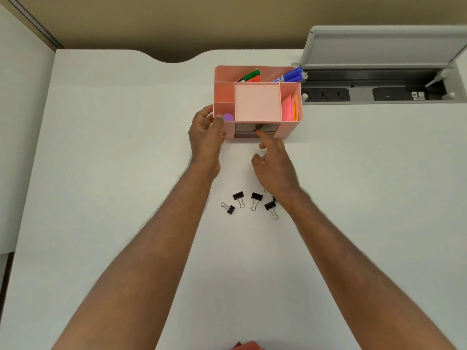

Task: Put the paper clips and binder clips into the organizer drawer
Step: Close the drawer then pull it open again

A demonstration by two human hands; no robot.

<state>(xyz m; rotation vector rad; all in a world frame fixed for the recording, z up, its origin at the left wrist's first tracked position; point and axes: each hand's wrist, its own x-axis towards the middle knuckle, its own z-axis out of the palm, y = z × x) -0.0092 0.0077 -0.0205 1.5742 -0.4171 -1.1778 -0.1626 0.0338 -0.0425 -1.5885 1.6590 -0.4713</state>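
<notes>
A pink desk organizer sits on the white desk at 12 o'clock. The left hand grips its left front corner, thumb over the rim. The right hand is loosely open, holding nothing, its forefinger touching the drawer front low in the organizer. Black binder clips lie scattered on the desk at 6 o'clock from the organizer, partly under the right wrist. Markers stand in the rear compartment
</notes>
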